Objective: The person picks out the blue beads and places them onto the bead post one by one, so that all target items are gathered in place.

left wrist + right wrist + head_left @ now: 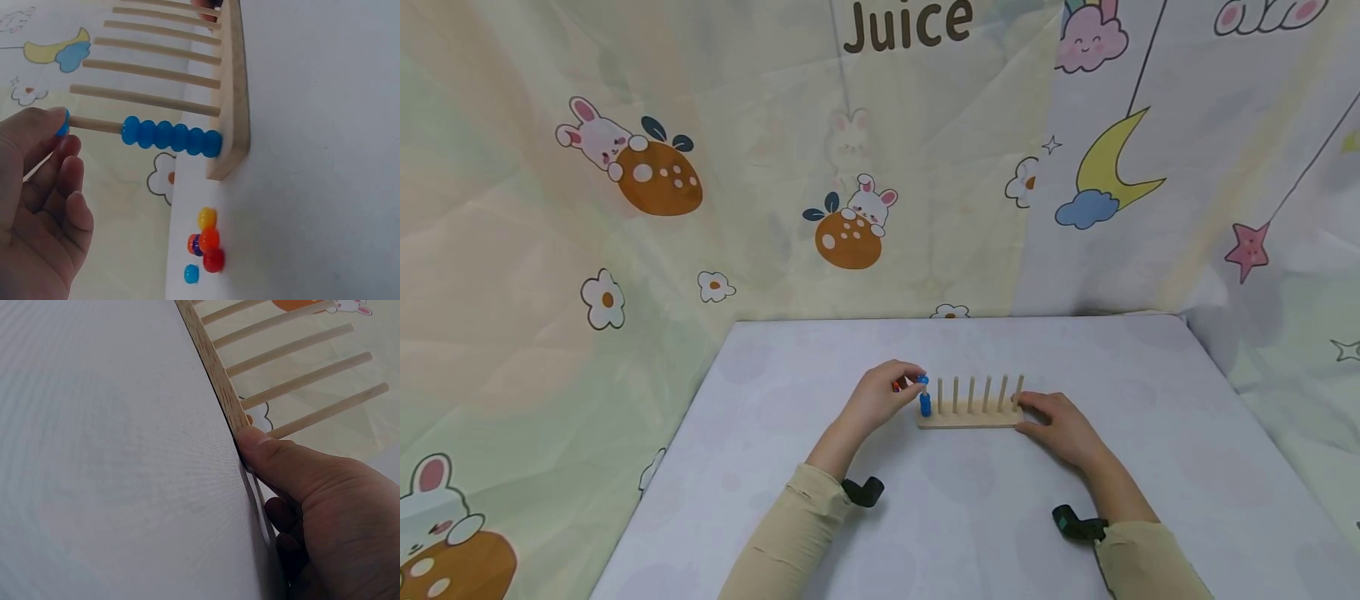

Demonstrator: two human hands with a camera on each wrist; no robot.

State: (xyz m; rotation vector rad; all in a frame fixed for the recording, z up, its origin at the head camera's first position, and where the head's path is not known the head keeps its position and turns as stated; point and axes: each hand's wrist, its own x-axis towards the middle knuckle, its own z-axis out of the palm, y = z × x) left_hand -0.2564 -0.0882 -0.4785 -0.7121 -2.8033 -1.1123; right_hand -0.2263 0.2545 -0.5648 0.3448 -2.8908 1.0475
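A wooden peg rack with several upright pegs stands on the table. Its leftmost peg carries a stack of blue beads reaching down to the base. At that peg's top, my left hand pinches another blue bead between thumb and index finger, right at the peg's tip. The other fingers are curled loosely. My right hand grips the rack's right end, thumb on the base's front edge; its remaining fingers are partly hidden behind the base. The other pegs are bare.
Loose beads lie on the table beyond the rack's left end: a yellow bead, a red bead, a light blue bead and a few others. A printed cloth hangs behind the white table.
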